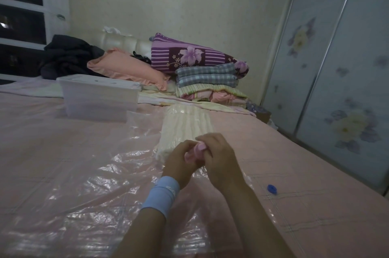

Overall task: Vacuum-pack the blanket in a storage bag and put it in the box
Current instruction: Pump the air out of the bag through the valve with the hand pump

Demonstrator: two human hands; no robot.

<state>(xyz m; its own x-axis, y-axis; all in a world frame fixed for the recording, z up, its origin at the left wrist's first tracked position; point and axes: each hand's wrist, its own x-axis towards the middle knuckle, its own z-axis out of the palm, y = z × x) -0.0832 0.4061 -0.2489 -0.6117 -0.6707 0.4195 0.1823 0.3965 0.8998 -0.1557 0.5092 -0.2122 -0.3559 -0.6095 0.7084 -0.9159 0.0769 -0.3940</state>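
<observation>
both hands up in front of me now - left hand (180,163), with the blue wristband (163,194), and right hand (219,158) are curled together round a small pink piece (199,149), fingers pinching it from both sides. what the piece is, i can't tell. under my hands the clear storage bag (84,173) lies spread and crinkled across the pink bed (294,152). the cream ribbed blanket (185,129) lies folded long under its plastic, just beyond my knuckles. the translucent box (99,100) sits on the bed to the far left of the blanket, lid on, near the bag's far edge. a small blue cap (272,189) rests on the bed to my right - apart from the hands. folded bedding (208,81) is stacked at the headboard.
</observation>
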